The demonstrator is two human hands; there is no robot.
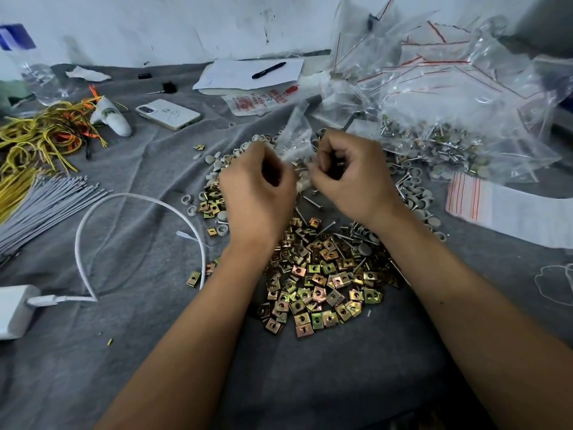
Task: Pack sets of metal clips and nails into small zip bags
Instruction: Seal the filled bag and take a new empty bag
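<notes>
Head view: left hand (257, 178) and right hand (344, 172) pinch small zip bag (294, 141) between them, raised above clip pile (319, 274) mid-cloth, likely for filling or sealing.

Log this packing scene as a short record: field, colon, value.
left hand: grips small zip bag
right hand: fingers curled at the bag's other side
bag contents: blurred, cannot tell
metal clips: loose pile on grey cloth, under the forearms
nails: scattered beyond the clips
filled bags: heaped far right
phone: far left
</notes>
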